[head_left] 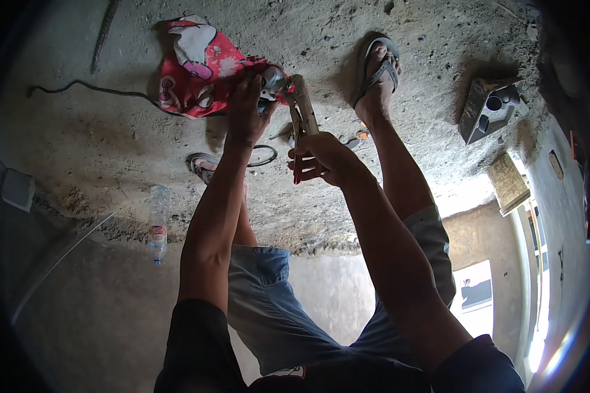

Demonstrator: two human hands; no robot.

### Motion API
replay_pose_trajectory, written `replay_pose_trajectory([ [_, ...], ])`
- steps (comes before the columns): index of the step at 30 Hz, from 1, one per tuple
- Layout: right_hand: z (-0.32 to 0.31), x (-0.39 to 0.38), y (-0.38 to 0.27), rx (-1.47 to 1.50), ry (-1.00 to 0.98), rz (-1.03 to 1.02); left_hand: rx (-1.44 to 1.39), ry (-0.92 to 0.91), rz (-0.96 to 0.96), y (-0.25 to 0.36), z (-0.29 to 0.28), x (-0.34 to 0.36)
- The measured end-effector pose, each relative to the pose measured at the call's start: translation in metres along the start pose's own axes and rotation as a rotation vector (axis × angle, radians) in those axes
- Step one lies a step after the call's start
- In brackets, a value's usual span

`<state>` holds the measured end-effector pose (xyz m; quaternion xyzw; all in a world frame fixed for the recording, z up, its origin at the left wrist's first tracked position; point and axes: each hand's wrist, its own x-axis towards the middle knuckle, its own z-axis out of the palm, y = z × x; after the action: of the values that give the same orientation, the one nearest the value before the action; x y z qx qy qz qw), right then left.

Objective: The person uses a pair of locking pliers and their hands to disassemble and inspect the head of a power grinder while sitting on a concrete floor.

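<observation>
My left hand is closed around a grey metal tool head that looks like part of an angle grinder. The rest of that tool is hidden by my hand and by a red patterned cloth lying on the ground. Locking pliers stand at the right side of the metal head, their upper end against it or very close. My right hand grips the pliers' lower handles, some fingers loosely curled. Whether the jaws bite on a part cannot be made out.
A black cord runs left from the cloth. Between my feet lie a black ring and a small orange item. A plastic bottle is at left, a metal box with round holes at right, a rod far left.
</observation>
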<state>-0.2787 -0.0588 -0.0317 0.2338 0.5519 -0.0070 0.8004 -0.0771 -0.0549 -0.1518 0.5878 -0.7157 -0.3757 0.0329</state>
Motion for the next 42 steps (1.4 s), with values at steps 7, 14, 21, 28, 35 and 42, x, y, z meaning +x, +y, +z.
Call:
replay_pose_trajectory([
  [7, 0.003, -0.004, -0.006, -0.003, 0.057, 0.011, -0.019, 0.017, 0.013, 0.006, 0.005, 0.005],
  [14, 0.001, -0.003, -0.011, 0.002, 0.064, 0.006, -0.027, 0.008, 0.001, 0.012, 0.005, 0.008],
  [21, 0.002, -0.001, -0.011, 0.000, 0.020, -0.003, -0.017, -0.006, -0.010, 0.002, 0.004, 0.002],
  [28, -0.005, 0.001, -0.009, -0.015, 0.046, -0.021, -0.023, -0.016, -0.006, 0.009, 0.008, 0.007],
  [35, 0.004, 0.009, -0.005, 0.019, 0.018, -0.055, -0.021, -0.016, -0.014, 0.005, 0.005, 0.002],
  [42, -0.003, 0.008, -0.025, -0.043, -0.052, -0.060, -0.010, -0.004, -0.012, 0.005, 0.009, 0.002],
])
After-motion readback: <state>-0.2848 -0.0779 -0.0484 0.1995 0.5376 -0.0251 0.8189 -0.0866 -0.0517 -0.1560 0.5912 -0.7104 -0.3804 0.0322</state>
